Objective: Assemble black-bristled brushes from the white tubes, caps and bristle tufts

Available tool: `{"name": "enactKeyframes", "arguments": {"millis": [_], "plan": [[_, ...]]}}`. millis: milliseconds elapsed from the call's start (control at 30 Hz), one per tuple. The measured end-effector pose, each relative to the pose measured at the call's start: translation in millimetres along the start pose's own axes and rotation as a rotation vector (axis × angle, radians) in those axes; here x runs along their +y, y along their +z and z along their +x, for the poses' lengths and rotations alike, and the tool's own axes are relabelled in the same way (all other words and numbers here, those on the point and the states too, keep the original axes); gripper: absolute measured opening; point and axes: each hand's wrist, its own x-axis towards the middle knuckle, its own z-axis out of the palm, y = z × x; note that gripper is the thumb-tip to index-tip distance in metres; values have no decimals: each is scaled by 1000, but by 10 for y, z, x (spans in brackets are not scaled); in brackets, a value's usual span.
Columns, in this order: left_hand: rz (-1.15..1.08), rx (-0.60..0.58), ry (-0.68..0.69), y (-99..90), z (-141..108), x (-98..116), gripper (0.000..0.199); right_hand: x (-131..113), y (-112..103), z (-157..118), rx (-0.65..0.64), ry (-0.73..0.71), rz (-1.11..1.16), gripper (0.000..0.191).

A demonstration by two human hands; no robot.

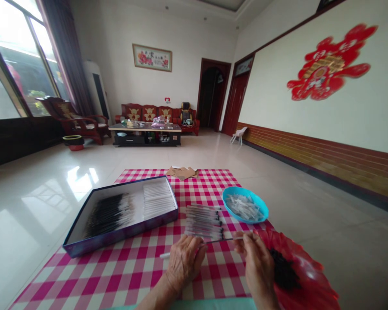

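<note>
My left hand (186, 257) is closed on a thin pen-like stick, whose white end (164, 255) pokes out to its left. The stick's dark, thin part (220, 240) spans the gap between my hands. My right hand (255, 258) pinches a small clear-whitish tube (238, 238) at the stick's right end. Just beyond lies a row of clear-sleeved sticks (203, 221) with dark tips. A turquoise bowl (263, 206) holds clear tubes. Beside my right wrist, small black pieces (283, 270) rest on a red plastic bag (317, 280).
On the checked cloth (116, 267), a dark blue box (123, 235) holds black and white sticks at left. Torn cardboard (183, 172) lies at the far edge. Farther off are a low table (139, 128), a wooden sofa (126, 110) and a small chair (239, 135).
</note>
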Motion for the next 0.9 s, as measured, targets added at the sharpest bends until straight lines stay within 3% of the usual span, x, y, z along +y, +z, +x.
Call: {"name": "enactKeyframes", "arguments": {"millis": [100, 200, 400, 667, 767, 900], "plan": [[55, 110, -75, 32, -9, -38, 18, -37, -58, 47, 126, -38, 70, 32], [57, 162, -59, 25, -8, -22, 18, -30, -16, 22, 111, -72, 55, 31], [7, 0, 89, -45, 1, 112, 16, 122, 201, -133, -30, 11, 70, 33], [112, -89, 35, -15, 8, 88, 11, 371, 168, -161, -128, 202, 43, 51], [170, -76, -8, -142, 101, 88, 12, 337, 185, -199, -168, 209, 19, 59], [284, -49, -102, -494, 306, -45, 18, 270, 248, -269, -191, 234, 12, 61]]}}
